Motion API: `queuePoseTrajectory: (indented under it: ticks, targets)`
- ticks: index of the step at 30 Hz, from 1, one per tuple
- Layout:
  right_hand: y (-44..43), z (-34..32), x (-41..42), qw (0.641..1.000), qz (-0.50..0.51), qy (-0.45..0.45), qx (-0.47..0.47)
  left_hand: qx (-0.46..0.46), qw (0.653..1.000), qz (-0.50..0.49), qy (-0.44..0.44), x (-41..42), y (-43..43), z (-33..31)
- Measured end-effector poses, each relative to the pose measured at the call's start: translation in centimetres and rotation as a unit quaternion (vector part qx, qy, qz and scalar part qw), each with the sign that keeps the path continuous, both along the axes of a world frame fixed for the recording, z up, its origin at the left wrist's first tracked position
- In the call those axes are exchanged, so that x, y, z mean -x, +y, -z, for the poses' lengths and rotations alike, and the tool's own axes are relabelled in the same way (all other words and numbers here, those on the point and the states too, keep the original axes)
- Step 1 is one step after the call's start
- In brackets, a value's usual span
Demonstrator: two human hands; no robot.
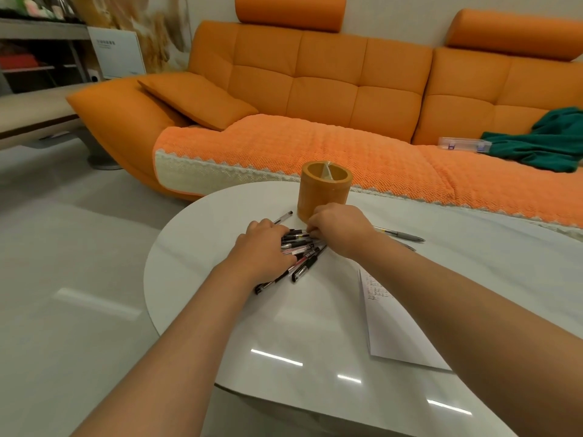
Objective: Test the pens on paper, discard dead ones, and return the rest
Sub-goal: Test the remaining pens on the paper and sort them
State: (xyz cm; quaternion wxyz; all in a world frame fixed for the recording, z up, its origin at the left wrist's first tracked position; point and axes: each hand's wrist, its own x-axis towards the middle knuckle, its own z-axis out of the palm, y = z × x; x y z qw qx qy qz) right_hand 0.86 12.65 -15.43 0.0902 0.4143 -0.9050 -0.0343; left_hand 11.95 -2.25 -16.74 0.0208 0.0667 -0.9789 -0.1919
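Note:
A heap of several black and red pens (299,250) lies on the white table (315,326), just in front of a round bamboo pen holder (325,190). My left hand (262,247) lies over the left side of the heap with fingers curled round the pens. From the right, my right hand (337,228) closes its fingers on the far ends of the same heap. A sheet of paper (397,326) with scribbles lies at the right. One pen (283,217) lies apart at the left of the holder, and a grey pen (400,234) lies at the right.
An orange sofa (315,89) stands right behind the table, with a green cloth (549,143) and a clear plastic box (463,144) on its seat. The table edge curves round at the left above a pale glossy floor (63,279).

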Motion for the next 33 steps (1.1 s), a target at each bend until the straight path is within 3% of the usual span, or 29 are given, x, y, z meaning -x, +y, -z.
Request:
queuePoseTrajectory:
  ticks: [13,19,23,28,33]
  targets:
    - [0.0,-0.5,0.5,0.994,0.008,-0.106,0.014,-0.03,0.999,-0.005,0.019,0.1,0.1,0.3]
    - [1.7,-0.7,-0.4,0.993,-0.027,-0.087,0.079,0.02,0.993,-0.031,0.108,0.7,0.0,0.0]
    - [3.7,-0.8,-1.9,0.991,-0.026,-0.083,0.105,-0.12,0.973,-0.027,0.194,0.8,1.8,-1.4]
    - [8.2,-0.8,-4.8,0.993,0.021,-0.053,0.108,-0.232,0.965,0.073,0.101,0.6,5.4,-1.1]
    - [12.4,0.5,-6.6,0.994,0.095,-0.009,0.048,-0.174,0.973,0.148,0.031,0.8,8.9,-0.3]
